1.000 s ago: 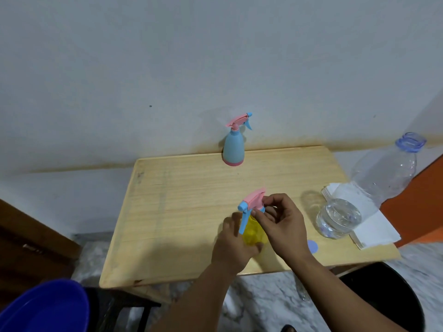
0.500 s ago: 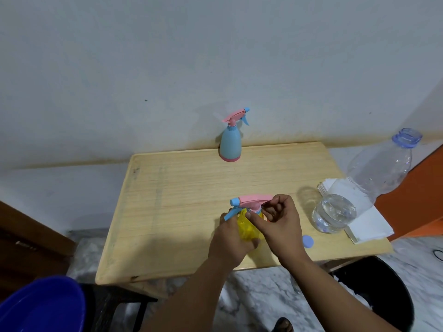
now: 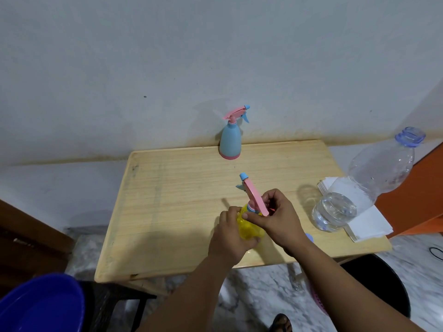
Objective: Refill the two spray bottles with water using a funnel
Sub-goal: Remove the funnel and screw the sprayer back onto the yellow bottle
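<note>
Both forearms came up from the bottom edge & met over the near half of the light wooden table [image 3: 167,212]. Left hand [image 3: 230,238] sat low, fingers & thumb curled round the body of the translucent yellow plastic spray bottle [image 3: 249,230], clamped on it w/ the thumb across its near side. Right hand [image 3: 278,216] sat just beside, at 3 o'clock of the bottle's neck, wrist bent; its thumb & fingers pinched the pink trigger spray head w/ blue nozzle [image 3: 254,197] near its blue collar. That head was tilted, nozzle pointing toward 11 o'clock, away from the person. Can't tell if the head was screwed on or loose.

The yellow bottle stood near the table's front edge, approx. centre. A 2nd spray bottle, pale blue w/ pink base & pink trigger [image 3: 230,142], stood upright at 12 o'clock by the table's far edge, against the grey wall [image 3: 215,56], well apart from both hands.

At 3 o'clock: a large clear plastic water bottle w/ an open blue-ringed neck [image 3: 364,183], partly filled, on a stack of white paper napkins [image 3: 369,224]. A small blue cap [image 3: 309,237] peeked out just past the right wrist. A deep blue plastic basin [image 3: 40,305] showed at 7 o'clock, off the table.
</note>
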